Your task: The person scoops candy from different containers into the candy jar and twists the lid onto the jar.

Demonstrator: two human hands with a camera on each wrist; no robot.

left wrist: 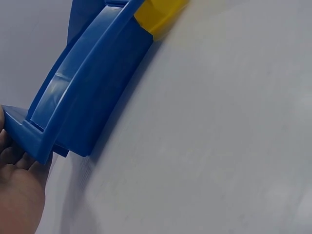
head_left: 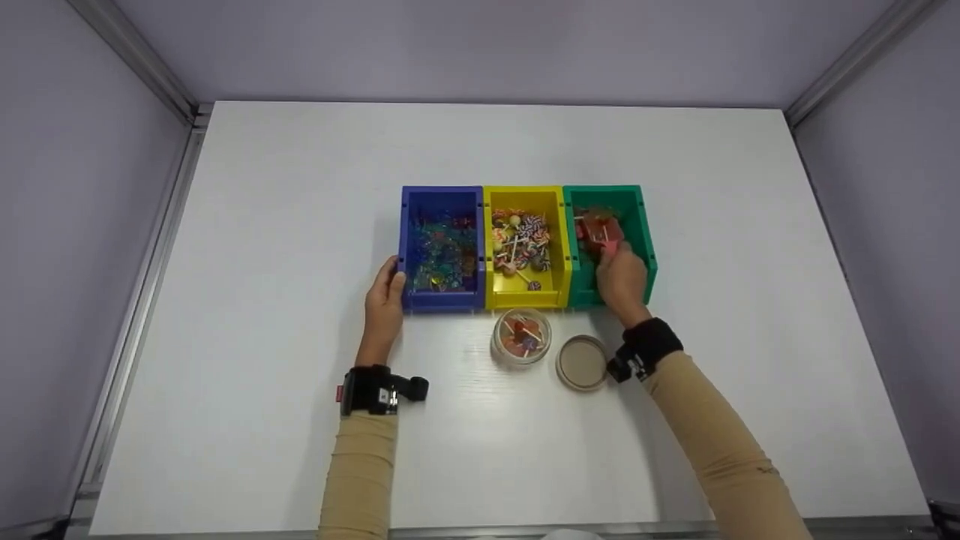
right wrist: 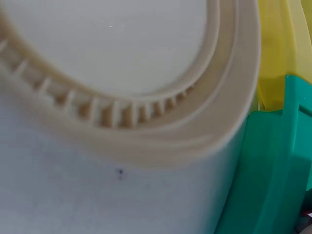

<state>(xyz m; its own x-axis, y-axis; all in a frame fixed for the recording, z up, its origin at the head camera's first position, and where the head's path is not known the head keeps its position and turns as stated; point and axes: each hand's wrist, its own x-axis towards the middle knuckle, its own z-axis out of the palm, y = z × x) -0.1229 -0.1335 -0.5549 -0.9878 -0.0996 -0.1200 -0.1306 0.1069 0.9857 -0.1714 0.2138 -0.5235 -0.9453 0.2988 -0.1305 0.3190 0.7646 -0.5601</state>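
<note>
My left hand (head_left: pixel 385 304) holds the front left corner of the blue bin (head_left: pixel 442 301); in the left wrist view, fingers (left wrist: pixel 14 158) curl beneath its rim. Clear, bluish, bead-like pieces (head_left: pixel 442 259) lie inside that bin. Over at the right, my right hand (head_left: pixel 624 279) reaches into the green bin (head_left: pixel 647 247) and grips the pink handle of a translucent red scoop (head_left: pixel 600 227). Pale stick-like bits show at the scoop; its exact contents are too small to tell. Between the two bins stands a yellow bin (head_left: pixel 525 299) with several lollipops (head_left: pixel 532 225).
An uncapped clear jar (head_left: pixel 496 346) with lollipops and orange-brown pieces inside stands before the yellow bin. Its beige round lid (head_left: pixel 583 363) lies to the right, close to my right wrist camera. The white table (head_left: pixel 300 187) is bounded by grey panels at the back and sides.
</note>
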